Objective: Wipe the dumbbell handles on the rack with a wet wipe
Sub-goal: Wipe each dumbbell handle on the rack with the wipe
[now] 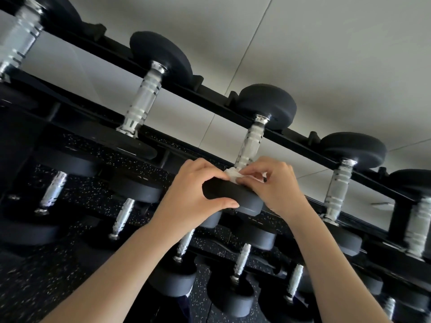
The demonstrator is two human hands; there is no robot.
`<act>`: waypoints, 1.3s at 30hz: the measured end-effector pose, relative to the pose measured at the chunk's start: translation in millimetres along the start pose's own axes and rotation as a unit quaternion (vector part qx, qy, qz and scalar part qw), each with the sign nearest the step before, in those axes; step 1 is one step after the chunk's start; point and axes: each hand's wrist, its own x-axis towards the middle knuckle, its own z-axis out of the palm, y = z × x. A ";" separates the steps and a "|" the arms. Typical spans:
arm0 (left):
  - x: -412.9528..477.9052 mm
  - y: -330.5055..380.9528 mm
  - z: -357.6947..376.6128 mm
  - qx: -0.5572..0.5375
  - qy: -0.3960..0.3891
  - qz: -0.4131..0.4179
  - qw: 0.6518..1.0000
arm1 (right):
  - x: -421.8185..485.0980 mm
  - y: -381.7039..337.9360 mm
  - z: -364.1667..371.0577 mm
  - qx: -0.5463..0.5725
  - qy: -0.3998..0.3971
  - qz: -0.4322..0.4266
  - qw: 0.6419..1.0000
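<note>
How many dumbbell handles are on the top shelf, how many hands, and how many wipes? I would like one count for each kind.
Top-shelf dumbbell handles: 5
Wet wipe: 1
Hands: 2, the left hand gripping a weight head, the right hand pinching the wet wipe
Total: 8

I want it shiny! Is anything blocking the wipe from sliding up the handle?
Nothing visible. The right hand pinches the wet wipe at the handle's near end, the left hand grips the dumbbell head; handle beyond is bare.
</note>
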 end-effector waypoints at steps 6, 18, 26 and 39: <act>-2.7 -3.5 4.2 -0.020 0.033 0.018 0.999 | 14.2 -9.8 5.1 -0.098 -0.021 -0.057 0.993; -4.4 -11.2 7.9 -0.053 0.045 0.019 0.997 | 38.9 -31.8 8.8 -0.343 -0.081 -0.134 0.926; -4.5 -11.2 6.8 -0.059 0.038 0.025 0.997 | 69.4 -27.5 -6.3 -0.340 0.108 -0.113 0.927; -4.1 -11.1 5.9 -0.063 0.039 0.022 0.997 | 69.2 -36.3 6.9 -0.397 0.136 -0.015 0.908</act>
